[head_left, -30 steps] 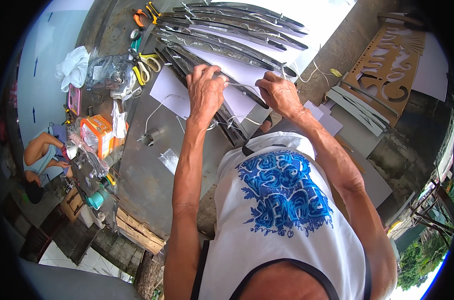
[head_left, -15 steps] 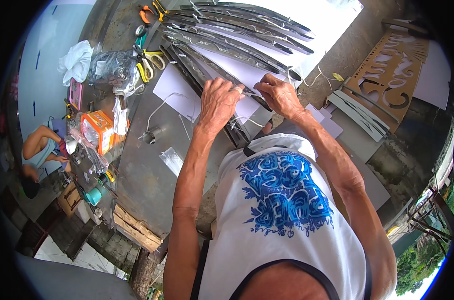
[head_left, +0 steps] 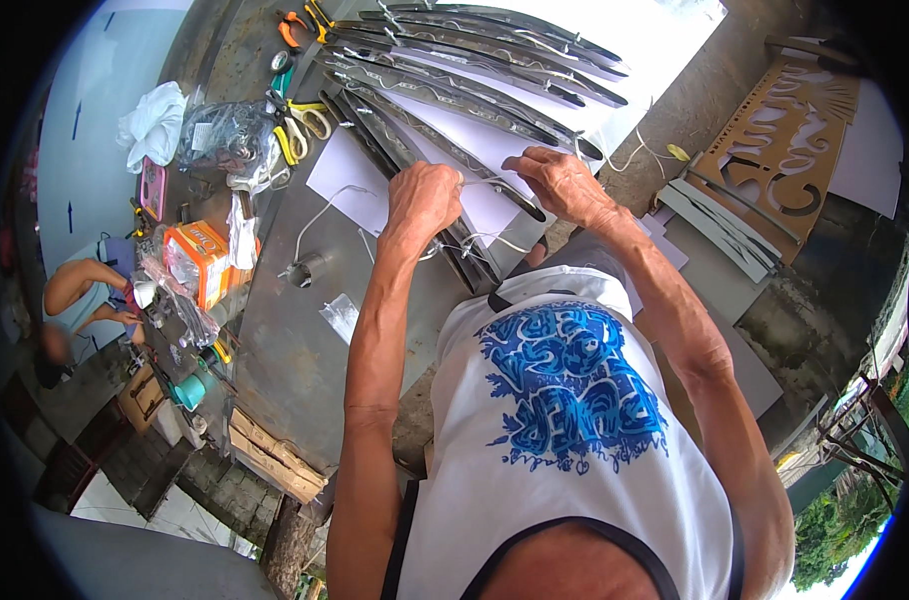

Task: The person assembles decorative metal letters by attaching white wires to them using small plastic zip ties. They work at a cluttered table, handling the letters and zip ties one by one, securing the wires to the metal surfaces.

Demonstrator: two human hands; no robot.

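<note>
Between my two hands a white wire (head_left: 489, 181) is stretched over the dark metal strips. My left hand (head_left: 425, 202) is closed, with one end of the wire running out from between its thumb and fingers. My right hand (head_left: 563, 186) pinches the wire's other side, fingers bent. Beneath them lies a long dark metal strip (head_left: 437, 142), its near end reaching toward my waist. Another white wire (head_left: 503, 243) loops over the near strips. Several similar dark strips (head_left: 495, 112) fan out beyond my hands, with small white wires along them.
White sheets (head_left: 347, 190) lie under the strips on the grey metal table (head_left: 285, 350). Scissors (head_left: 310, 118), orange-handled pliers (head_left: 293, 28), plastic bags (head_left: 225, 138) and an orange box (head_left: 203, 262) stand left. A cut-out brown panel (head_left: 765, 165) lies right. Another person (head_left: 80, 285) sits far left.
My left hand has moved slightly left and down, while my right hand has shifted a little right. More of the white wire now shows between them.
</note>
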